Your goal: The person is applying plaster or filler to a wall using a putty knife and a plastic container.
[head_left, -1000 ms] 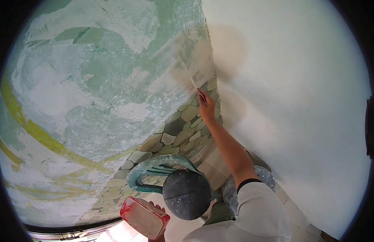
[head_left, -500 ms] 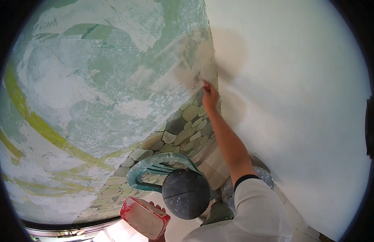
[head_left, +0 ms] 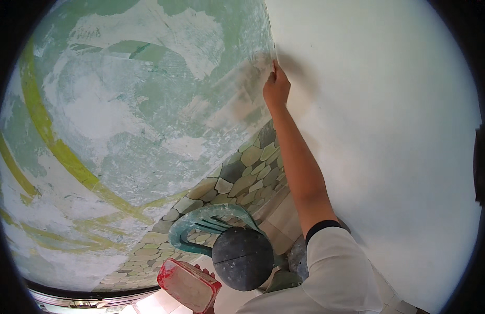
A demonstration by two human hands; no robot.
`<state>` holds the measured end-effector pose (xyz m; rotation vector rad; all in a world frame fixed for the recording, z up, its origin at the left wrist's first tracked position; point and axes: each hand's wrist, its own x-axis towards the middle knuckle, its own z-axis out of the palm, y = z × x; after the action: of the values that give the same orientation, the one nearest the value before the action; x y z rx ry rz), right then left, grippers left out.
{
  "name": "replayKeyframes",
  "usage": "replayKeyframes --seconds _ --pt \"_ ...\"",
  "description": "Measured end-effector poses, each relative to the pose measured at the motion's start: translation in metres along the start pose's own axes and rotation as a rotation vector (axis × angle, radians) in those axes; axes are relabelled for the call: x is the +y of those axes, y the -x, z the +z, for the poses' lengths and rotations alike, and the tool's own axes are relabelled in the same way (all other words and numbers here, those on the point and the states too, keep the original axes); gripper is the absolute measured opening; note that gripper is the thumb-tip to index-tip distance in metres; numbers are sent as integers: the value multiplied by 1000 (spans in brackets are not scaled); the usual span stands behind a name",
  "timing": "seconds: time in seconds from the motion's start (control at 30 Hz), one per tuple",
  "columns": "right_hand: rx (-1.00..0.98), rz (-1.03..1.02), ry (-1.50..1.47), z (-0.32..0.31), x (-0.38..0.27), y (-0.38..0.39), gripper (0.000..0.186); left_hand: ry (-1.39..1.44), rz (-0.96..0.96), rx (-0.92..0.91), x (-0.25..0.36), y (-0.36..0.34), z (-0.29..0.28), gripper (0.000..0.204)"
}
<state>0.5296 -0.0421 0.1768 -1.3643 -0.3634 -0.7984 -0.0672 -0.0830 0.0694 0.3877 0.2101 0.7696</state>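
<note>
The fingers of the right hand (head_left: 277, 88) are folded inward and pressed together, pinching a thin tool (head_left: 275, 55) that points up along the corner where two walls meet; it is seen nearly edge-on and small, so its exact shape, and whether its tip touches the surface, is hard to tell. The fingers of the left hand (head_left: 205, 270), well below and to the left, curl round the side of a red tub (head_left: 218, 286), gripping it; its tilted mouth faces the camera, and pale paste coats its inside, with red showing along the rim and the left end. Beyond the right hand, a patchy green wall (head_left: 148, 120) fills the left, smeared with whitish patches and crossed by curving yellow-green bands, while a smooth white wall (head_left: 389, 131) spreads to the right, with a shadow lying just beside the hand. The bare right forearm runs down to a white sleeve (head_left: 336, 261) with a dark cuff. Left of that forearm, a band of fitted stones (head_left: 242, 183) covers the lower part of the green wall. Near the tub stand a green chair (head_left: 187, 225), its back curved, and, overlapping it, a round dark disc (head_left: 242, 259) speckled with pale spots.
</note>
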Motion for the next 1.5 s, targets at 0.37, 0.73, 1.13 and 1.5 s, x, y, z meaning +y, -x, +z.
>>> replayKeyframes --seconds 0.37,0.73,1.13,1.5 --pt "-434 -78 -158 13 -90 78 34 -103 34 -40 17 -3 -23 66" --pt "-160 30 -65 -6 20 -6 27 -263 10 -351 12 -9 19 68" --pt "-625 41 -345 -2 -131 183 35 -143 41 -34 21 8 -19 67" --pt "-164 153 -252 -17 49 98 34 -53 101 -58 31 24 -21 71"
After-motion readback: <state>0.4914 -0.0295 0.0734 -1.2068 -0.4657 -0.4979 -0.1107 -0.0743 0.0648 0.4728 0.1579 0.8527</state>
